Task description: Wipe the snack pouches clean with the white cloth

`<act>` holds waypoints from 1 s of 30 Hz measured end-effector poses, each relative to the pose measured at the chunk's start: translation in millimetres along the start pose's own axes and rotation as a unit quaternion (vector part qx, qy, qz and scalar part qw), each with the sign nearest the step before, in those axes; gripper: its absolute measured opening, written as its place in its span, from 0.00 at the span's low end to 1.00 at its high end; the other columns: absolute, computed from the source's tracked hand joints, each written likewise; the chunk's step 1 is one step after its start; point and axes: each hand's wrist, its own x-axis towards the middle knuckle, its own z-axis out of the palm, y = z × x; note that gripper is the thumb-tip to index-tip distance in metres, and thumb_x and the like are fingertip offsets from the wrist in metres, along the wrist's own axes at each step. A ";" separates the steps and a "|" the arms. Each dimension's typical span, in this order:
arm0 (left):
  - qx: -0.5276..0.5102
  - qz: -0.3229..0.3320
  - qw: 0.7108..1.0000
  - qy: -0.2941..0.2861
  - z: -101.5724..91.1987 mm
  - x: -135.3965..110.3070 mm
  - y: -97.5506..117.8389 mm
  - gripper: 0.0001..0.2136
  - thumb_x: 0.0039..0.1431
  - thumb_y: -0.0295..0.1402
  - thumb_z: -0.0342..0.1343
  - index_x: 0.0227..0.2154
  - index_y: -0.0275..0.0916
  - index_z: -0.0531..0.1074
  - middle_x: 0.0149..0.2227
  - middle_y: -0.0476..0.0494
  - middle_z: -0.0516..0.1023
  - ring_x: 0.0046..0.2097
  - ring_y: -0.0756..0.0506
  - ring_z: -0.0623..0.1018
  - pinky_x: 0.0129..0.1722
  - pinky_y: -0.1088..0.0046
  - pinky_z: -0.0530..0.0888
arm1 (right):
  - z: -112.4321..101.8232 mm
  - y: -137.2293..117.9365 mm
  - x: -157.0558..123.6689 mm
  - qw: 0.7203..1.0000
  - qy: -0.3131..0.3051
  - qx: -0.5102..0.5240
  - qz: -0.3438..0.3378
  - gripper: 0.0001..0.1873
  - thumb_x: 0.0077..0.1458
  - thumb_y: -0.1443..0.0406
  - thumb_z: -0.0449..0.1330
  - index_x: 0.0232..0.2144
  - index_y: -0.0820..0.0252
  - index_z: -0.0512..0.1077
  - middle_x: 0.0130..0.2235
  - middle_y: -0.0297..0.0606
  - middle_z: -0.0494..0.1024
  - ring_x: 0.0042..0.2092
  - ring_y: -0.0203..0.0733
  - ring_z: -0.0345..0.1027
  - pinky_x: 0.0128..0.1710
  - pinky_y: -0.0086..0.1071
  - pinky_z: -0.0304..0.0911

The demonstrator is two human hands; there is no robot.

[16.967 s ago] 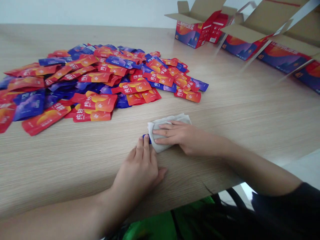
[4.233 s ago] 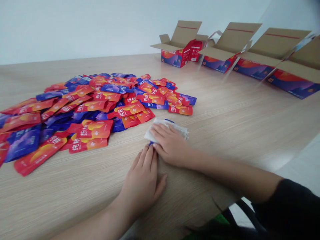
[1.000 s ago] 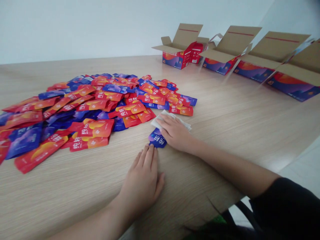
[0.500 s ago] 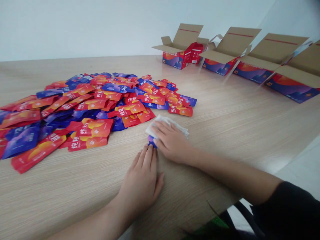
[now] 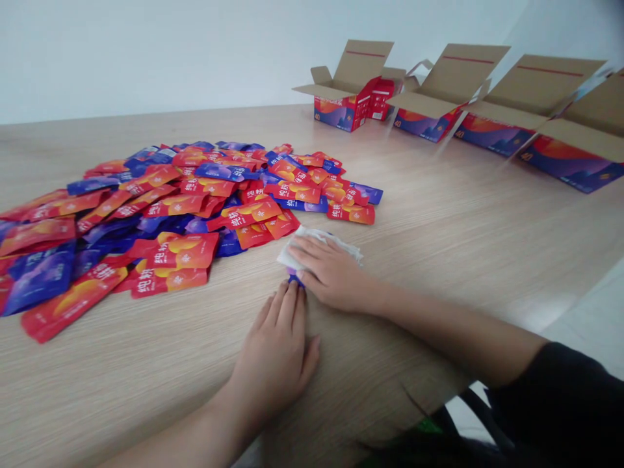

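Observation:
My left hand (image 5: 277, 348) lies flat on the table, its fingertips pressing the near end of a small blue-purple pouch (image 5: 294, 278). Over most of that pouch lies a folded white cloth (image 5: 292, 250), perhaps a tissue. My right hand (image 5: 324, 270) rests flat on top of it with fingers stretched out, pressing down. Little of the pouch shows between the two hands. Left of and beyond my hands spreads a pile of red-orange pouches (image 5: 182, 250) and blue pouches (image 5: 46, 273) with white lettering.
The wood-grain table (image 5: 439, 253) carries a row of printed cartons with raised flaps along the back right: one box (image 5: 336, 112), a second box (image 5: 419, 123), and others (image 5: 565, 162) farther right. A pale wall stands behind.
My right hand and the white cloth have shifted slightly to the left over the pouch. My left hand stays in place. The view has tilted a little.

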 end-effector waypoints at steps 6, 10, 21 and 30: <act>-0.001 -0.001 1.000 0.004 1.6 -1.7 -0.2 0.28 0.60 0.38 0.47 0.55 0.16 0.66 0.57 0.15 0.70 0.59 0.26 0.71 0.54 0.51 0.74 | 0.3 10.8 0.5 0.998 0.003 -0.023 0.057 0.33 0.67 0.57 0.44 0.66 0.73 0.55 0.69 0.53 0.54 0.70 0.52 0.44 0.69 0.49 0.40; -0.005 -0.005 1.000 0.005 2.4 -2.3 -0.2 0.28 0.60 0.38 0.47 0.55 0.17 0.66 0.57 0.16 0.70 0.59 0.27 0.71 0.55 0.52 0.74 | 0.3 1.3 -4.9 1.000 -0.005 -0.012 0.026 0.31 0.68 0.56 0.44 0.66 0.70 0.57 0.69 0.51 0.55 0.70 0.49 0.45 0.69 0.48 0.40; -0.018 -0.010 1.000 -0.008 -0.2 -0.5 0.1 0.28 0.59 0.37 0.48 0.55 0.18 0.67 0.57 0.17 0.70 0.60 0.28 0.71 0.56 0.52 0.73 | 0.9 -8.7 -5.4 1.000 0.005 0.003 -0.015 0.28 0.68 0.59 0.42 0.64 0.68 0.61 0.67 0.48 0.60 0.69 0.44 0.47 0.69 0.45 0.41; -0.010 -0.010 1.000 -0.009 1.2 -1.3 1.1 0.28 0.59 0.38 0.48 0.55 0.18 0.66 0.58 0.17 0.70 0.60 0.28 0.70 0.56 0.52 0.73 | 0.7 5.5 -0.7 0.999 0.006 -0.033 0.015 0.30 0.68 0.58 0.42 0.65 0.70 0.58 0.68 0.49 0.58 0.69 0.47 0.47 0.69 0.46 0.40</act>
